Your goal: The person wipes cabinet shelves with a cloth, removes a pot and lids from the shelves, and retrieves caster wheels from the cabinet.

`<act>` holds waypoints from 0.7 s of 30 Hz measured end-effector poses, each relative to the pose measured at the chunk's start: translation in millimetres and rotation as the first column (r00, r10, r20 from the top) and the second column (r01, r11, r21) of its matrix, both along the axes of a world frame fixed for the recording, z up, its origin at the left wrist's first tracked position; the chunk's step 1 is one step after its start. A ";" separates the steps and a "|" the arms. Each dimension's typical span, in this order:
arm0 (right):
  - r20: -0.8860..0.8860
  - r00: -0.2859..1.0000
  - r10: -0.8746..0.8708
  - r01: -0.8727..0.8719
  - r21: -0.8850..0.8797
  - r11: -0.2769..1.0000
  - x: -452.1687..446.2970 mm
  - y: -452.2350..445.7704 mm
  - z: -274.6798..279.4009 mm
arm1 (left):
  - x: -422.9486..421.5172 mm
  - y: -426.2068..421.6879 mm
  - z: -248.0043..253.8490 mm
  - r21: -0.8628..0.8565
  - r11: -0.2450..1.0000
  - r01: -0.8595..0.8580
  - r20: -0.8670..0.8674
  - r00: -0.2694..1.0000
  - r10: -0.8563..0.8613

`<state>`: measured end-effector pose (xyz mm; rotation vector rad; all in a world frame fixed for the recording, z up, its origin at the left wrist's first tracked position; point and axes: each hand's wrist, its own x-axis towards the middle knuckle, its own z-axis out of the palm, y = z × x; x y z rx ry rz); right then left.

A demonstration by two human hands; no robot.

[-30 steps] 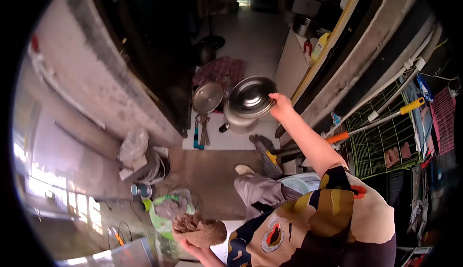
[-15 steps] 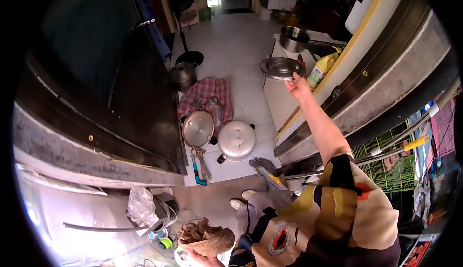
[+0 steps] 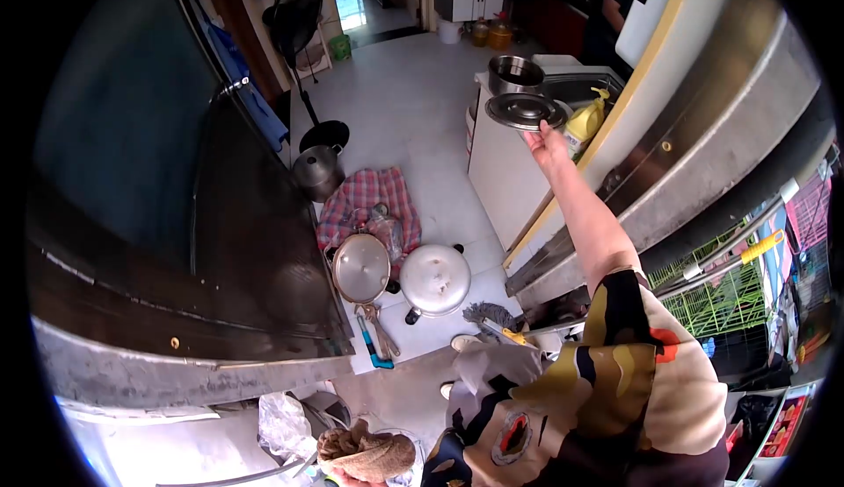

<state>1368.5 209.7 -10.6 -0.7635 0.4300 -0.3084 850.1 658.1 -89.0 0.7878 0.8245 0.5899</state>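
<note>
Since the lid likely tips easily, my right hand grips its edge, upper right; my left hand (mostly hidden) holds brown cloth, bottom.

Pale flr w/ pots, chkd cloth, tools

Glossy metal lid, rough brown cloth

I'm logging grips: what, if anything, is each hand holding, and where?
The right hand grips a metal lid by its near rim. The left hand holds a brown cloth from underneath, most of its fingers hidden.
</note>
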 end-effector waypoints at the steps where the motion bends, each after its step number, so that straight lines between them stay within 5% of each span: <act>1: 0.018 1.000 -0.011 0.010 0.012 1.000 18.7 -9.9 -9.6 | 9.8 0.4 0.6 -0.004 1.000 -0.001 0.000 1.000 0.001; 12: -0.072 0.976 -0.207 0.210 0.035 0.977 138.6 -45.6 -22.7 | 97.1 -24.6 11.7 0.018 0.997 -0.070 -0.071 0.995 0.071; 16: -0.036 0.991 -0.130 0.133 0.066 0.989 173.7 -63.3 -39.4 | 112.7 -38.4 18.6 0.025 0.995 -0.097 -0.094 0.991 0.099; 18: -0.089 0.994 -0.062 0.067 0.055 0.996 186.3 -69.4 -41.7 | 118.0 -44.1 20.4 0.025 0.994 -0.110 -0.101 0.989 0.112; 21: -0.417 0.908 0.041 -0.084 -0.085 0.993 200.5 -71.1 -26.8 | 121.6 -52.4 24.7 0.023 0.990 -0.141 -0.097 0.985 0.143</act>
